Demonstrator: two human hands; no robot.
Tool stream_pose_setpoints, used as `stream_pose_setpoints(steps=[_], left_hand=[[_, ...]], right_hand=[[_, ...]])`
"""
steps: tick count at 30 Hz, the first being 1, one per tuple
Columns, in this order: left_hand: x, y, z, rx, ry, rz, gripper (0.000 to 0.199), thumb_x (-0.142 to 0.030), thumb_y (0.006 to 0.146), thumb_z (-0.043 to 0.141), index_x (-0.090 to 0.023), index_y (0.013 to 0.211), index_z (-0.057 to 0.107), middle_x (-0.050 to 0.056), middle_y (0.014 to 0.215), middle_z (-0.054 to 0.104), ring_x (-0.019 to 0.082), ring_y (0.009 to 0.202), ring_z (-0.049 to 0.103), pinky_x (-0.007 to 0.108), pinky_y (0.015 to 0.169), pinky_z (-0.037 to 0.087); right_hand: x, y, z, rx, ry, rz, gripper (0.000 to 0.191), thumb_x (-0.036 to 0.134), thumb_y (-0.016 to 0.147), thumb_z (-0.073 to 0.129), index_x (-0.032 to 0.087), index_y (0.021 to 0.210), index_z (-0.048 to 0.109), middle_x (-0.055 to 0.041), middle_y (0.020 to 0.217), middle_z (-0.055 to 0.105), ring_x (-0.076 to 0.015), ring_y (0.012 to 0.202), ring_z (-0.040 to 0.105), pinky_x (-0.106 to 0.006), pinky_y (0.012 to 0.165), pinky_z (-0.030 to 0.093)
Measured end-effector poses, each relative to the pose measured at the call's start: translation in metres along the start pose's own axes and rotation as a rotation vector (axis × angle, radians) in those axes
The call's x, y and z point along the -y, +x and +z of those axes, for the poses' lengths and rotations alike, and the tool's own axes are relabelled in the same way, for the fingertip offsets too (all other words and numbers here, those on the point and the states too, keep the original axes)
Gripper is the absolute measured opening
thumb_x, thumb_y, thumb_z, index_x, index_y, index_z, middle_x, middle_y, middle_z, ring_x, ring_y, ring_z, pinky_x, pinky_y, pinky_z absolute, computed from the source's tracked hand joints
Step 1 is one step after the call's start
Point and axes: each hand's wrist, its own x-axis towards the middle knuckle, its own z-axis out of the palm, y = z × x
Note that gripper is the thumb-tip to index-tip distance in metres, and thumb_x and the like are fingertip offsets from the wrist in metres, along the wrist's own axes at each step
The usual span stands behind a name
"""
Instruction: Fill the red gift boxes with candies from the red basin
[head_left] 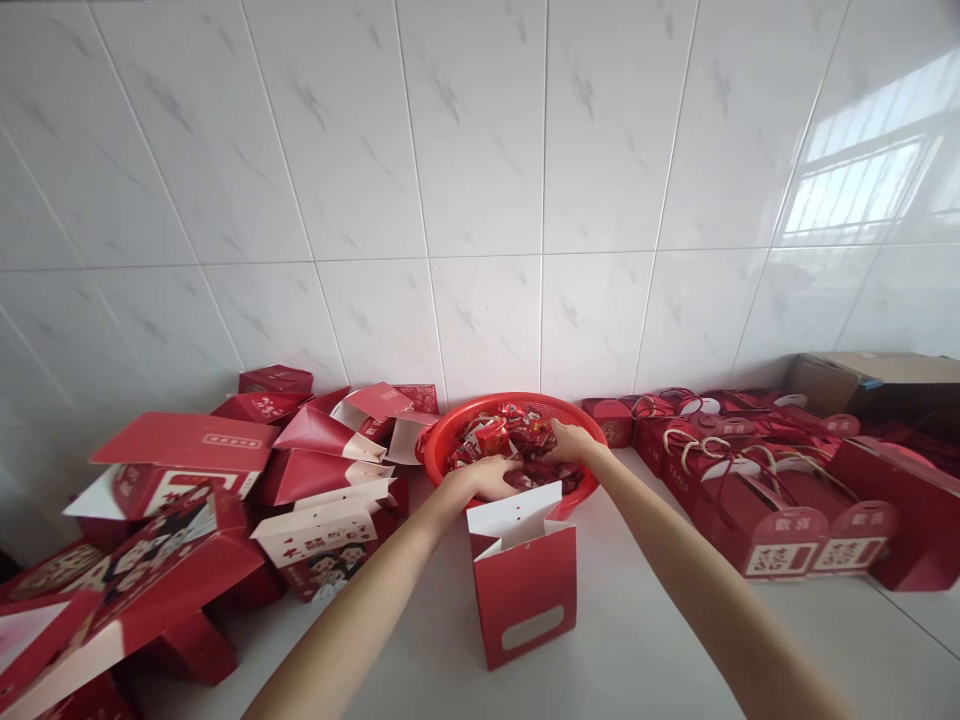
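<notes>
A round red plastic basket (517,400) full of red-wrapped candies (491,437) stands against the tiled wall. My left hand (496,478) reaches into its near left side, fingertips down among the wrappers. On the right side of the basket, my right hand (571,441) is also in the candies, its fingers partly hidden. What either hand holds cannot be made out. Between my forearms, just in front of the basket, an upright red paper box (525,595) stands with its white-lined top open.
Opened red gift boxes (187,450) lie heaped on the left. Closed red boxes with rope handles (772,515) stand in rows on the right, with a brown cardboard box (877,368) behind them. The white tiled wall (487,200) bounds the back.
</notes>
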Motion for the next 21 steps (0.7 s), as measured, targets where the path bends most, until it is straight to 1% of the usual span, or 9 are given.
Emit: stream_pose_setpoints(steps=[2, 5, 8, 11, 14, 15, 17, 19, 21], left_hand=[[0.0, -0.001, 0.0, 0.067, 0.028, 0.04, 0.032, -0.031, 0.055, 0.08, -0.023, 0.085, 0.072, 0.007, 0.091, 0.076, 0.027, 0.083, 0.067, 0.028, 0.063, 0.043], [0.002, 0.0, 0.001, 0.175, 0.061, -0.008, 0.017, -0.033, 0.059, 0.075, -0.021, 0.066, 0.064, 0.003, 0.068, 0.069, 0.02, 0.06, 0.059, 0.028, 0.054, 0.038], [0.003, 0.002, 0.002, 0.2, 0.06, -0.034, 0.023, -0.035, 0.062, 0.074, -0.021, 0.058, 0.056, -0.001, 0.056, 0.058, 0.015, 0.05, 0.048, 0.028, 0.05, 0.032], [0.005, 0.004, 0.002, 0.13, 0.023, -0.045, 0.029, -0.038, 0.062, 0.076, -0.021, 0.064, 0.053, -0.001, 0.062, 0.059, 0.015, 0.054, 0.05, 0.027, 0.049, 0.033], [0.006, 0.006, 0.001, 0.067, -0.064, -0.064, 0.038, -0.041, 0.058, 0.081, -0.021, 0.079, 0.056, 0.001, 0.074, 0.065, 0.018, 0.064, 0.058, 0.025, 0.052, 0.038], [0.005, 0.007, 0.0, 0.083, -0.104, -0.066, 0.042, -0.041, 0.056, 0.082, -0.021, 0.084, 0.057, 0.002, 0.077, 0.067, 0.019, 0.066, 0.06, 0.025, 0.053, 0.04], [0.005, 0.008, -0.001, 0.173, -0.175, -0.08, 0.046, -0.041, 0.056, 0.084, -0.022, 0.089, 0.057, 0.001, 0.078, 0.068, 0.019, 0.067, 0.062, 0.025, 0.055, 0.042], [0.004, 0.009, -0.002, 0.263, -0.197, -0.119, 0.044, -0.039, 0.056, 0.085, -0.022, 0.085, 0.058, 0.0, 0.073, 0.066, 0.019, 0.064, 0.062, 0.026, 0.054, 0.043], [0.004, 0.011, -0.002, 0.285, -0.185, -0.156, 0.04, -0.037, 0.055, 0.086, -0.022, 0.078, 0.057, -0.002, 0.065, 0.063, 0.018, 0.06, 0.061, 0.027, 0.053, 0.044]], right_hand=[[-0.002, 0.001, 0.0, 0.059, 0.016, -0.008, 0.069, 0.033, 0.063, 0.085, 0.019, 0.126, 0.059, -0.0136, 0.112, 0.072, -0.0356, 0.108, 0.066, -0.036, 0.078, 0.052], [-0.003, 0.002, 0.0, 0.134, 0.048, -0.025, 0.067, 0.035, 0.058, 0.088, 0.019, 0.118, 0.062, -0.0141, 0.117, 0.07, -0.0348, 0.107, 0.066, -0.036, 0.076, 0.052], [-0.002, 0.002, -0.001, 0.219, 0.109, -0.039, 0.058, 0.037, 0.06, 0.087, 0.018, 0.109, 0.064, -0.0121, 0.107, 0.072, -0.0304, 0.096, 0.068, -0.034, 0.069, 0.053], [0.001, 0.0, -0.002, 0.346, 0.187, -0.057, 0.046, 0.038, 0.062, 0.085, 0.019, 0.099, 0.065, -0.0054, 0.083, 0.071, -0.0229, 0.074, 0.068, -0.031, 0.059, 0.051], [0.005, -0.003, -0.004, 0.483, 0.275, -0.095, 0.041, 0.04, 0.062, 0.084, 0.02, 0.094, 0.066, -0.0002, 0.071, 0.066, -0.017, 0.061, 0.062, -0.028, 0.053, 0.048], [0.006, -0.004, -0.005, 0.523, 0.314, -0.11, 0.041, 0.04, 0.061, 0.084, 0.02, 0.093, 0.067, 0.0008, 0.069, 0.065, -0.0157, 0.059, 0.061, -0.027, 0.052, 0.047], [0.008, -0.006, -0.006, 0.593, 0.391, -0.142, 0.039, 0.041, 0.062, 0.083, 0.02, 0.091, 0.068, 0.0021, 0.066, 0.064, -0.0138, 0.055, 0.058, -0.026, 0.05, 0.044], [0.008, -0.008, -0.006, 0.639, 0.451, -0.17, 0.037, 0.042, 0.063, 0.082, 0.019, 0.089, 0.07, 0.003, 0.062, 0.062, -0.012, 0.051, 0.054, -0.025, 0.046, 0.04], [0.008, -0.01, -0.007, 0.667, 0.488, -0.189, 0.035, 0.043, 0.063, 0.082, 0.019, 0.085, 0.069, 0.0042, 0.058, 0.059, -0.0098, 0.045, 0.048, -0.023, 0.041, 0.034]])
